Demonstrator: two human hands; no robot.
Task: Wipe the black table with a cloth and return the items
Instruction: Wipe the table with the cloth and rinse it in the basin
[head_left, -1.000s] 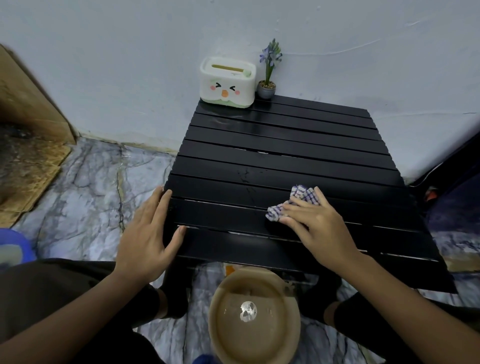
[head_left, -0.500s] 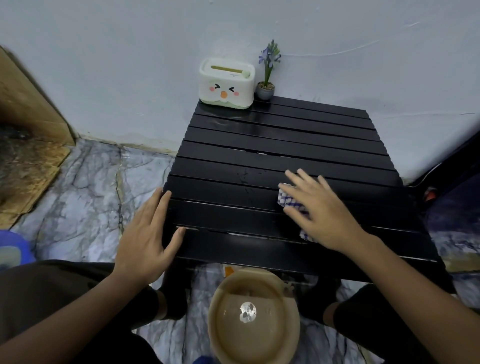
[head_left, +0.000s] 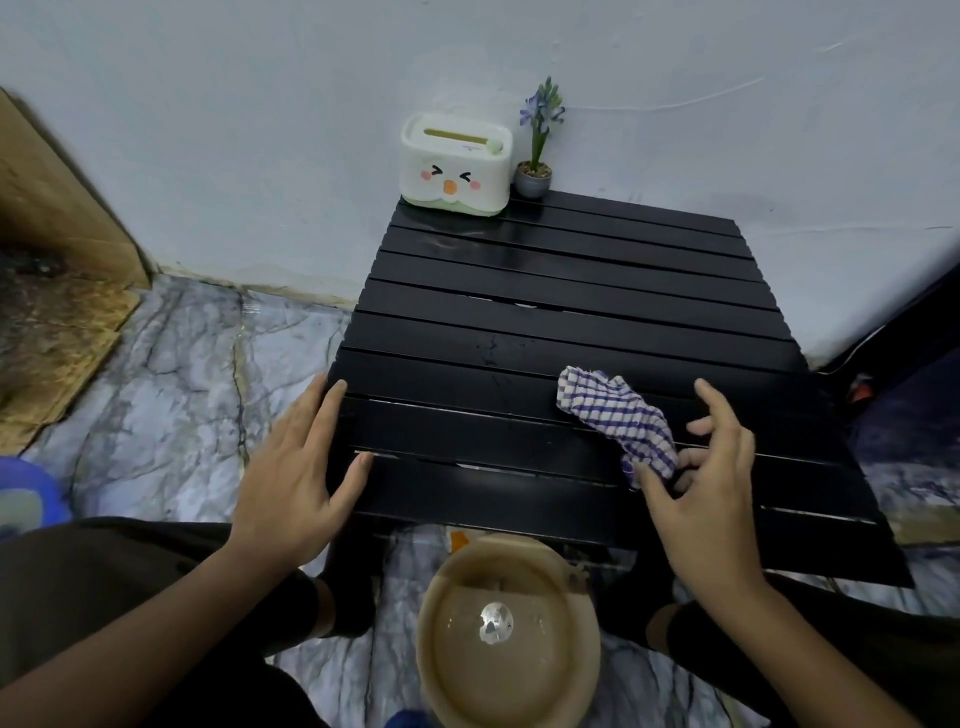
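A low black slatted table (head_left: 545, 312) stands against the wall. A crumpled blue-and-white checked cloth (head_left: 618, 415) lies on its near right part. My right hand (head_left: 701, 478) pinches the cloth's near end between thumb and fingers, the other fingers spread. Flat on the table's near left corner rests my left hand (head_left: 296, 467), fingers apart, holding nothing. A white tissue box with a cartoon face (head_left: 456, 166) and a small potted purple flower (head_left: 537, 140) stand at the table's far left edge.
A tan basin of water (head_left: 506, 634) sits on the marble floor between my knees, just below the table's front edge. Cardboard (head_left: 57, 260) leans at the left wall. A blue object (head_left: 26, 499) is at the far left.
My right hand, which pressed flat on the cloth while wiping, has slid right and lifted, now pinching the cloth's near end. The cloth is uncovered. My left hand stayed put.
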